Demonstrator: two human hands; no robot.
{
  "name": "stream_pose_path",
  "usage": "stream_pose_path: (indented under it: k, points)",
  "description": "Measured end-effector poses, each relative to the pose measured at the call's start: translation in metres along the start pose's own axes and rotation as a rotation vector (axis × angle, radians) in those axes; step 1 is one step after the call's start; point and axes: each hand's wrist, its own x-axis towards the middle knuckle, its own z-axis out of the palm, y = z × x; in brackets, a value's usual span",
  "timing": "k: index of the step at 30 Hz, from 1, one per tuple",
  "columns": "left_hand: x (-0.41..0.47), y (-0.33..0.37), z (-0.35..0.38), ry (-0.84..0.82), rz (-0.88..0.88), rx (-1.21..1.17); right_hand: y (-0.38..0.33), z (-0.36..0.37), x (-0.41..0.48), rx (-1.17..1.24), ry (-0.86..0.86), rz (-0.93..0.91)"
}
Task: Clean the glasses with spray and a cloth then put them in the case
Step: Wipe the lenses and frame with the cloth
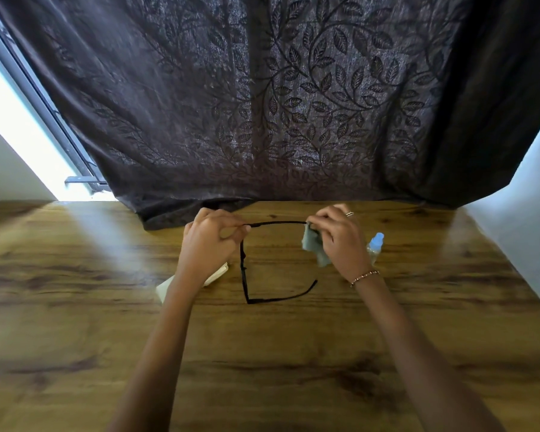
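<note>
Black glasses, grey-green cloth, seemingly cream case (half hidden).

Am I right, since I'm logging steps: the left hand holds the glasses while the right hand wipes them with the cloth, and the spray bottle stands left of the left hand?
Not quite. The head view shows the spray bottle behind the right hand, on the right side. Otherwise correct: the left hand holds the glasses, the right presses the cloth on them.

Dark leaf curtain behind wood table, bright window left.

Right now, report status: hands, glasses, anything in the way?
Left hand pinches glasses. Right hand rubs one arm with cloth. Case, spray bottle on table, clear of work.
</note>
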Motion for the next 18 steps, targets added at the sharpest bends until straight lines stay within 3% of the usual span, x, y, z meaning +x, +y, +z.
stream_pose_path:
  k: [6, 11, 15, 18]
  points:
    - [0.002, -0.004, -0.002, -0.225, -0.013, -0.05, -0.001, 0.005, 0.004, 0.037, 0.006, 0.037]
    - [0.005, -0.002, -0.008, -0.233, 0.014, -0.068, 0.003, 0.005, 0.007, 0.053, 0.018, 0.013]
    - [0.008, -0.012, -0.016, -0.207, -0.085, -0.105, 0.011, 0.004, 0.005, 0.142, 0.069, 0.17]
    - [0.008, -0.02, -0.013, -0.167, -0.25, -0.265, 0.014, 0.004, 0.001, 0.363, 0.103, 0.369]
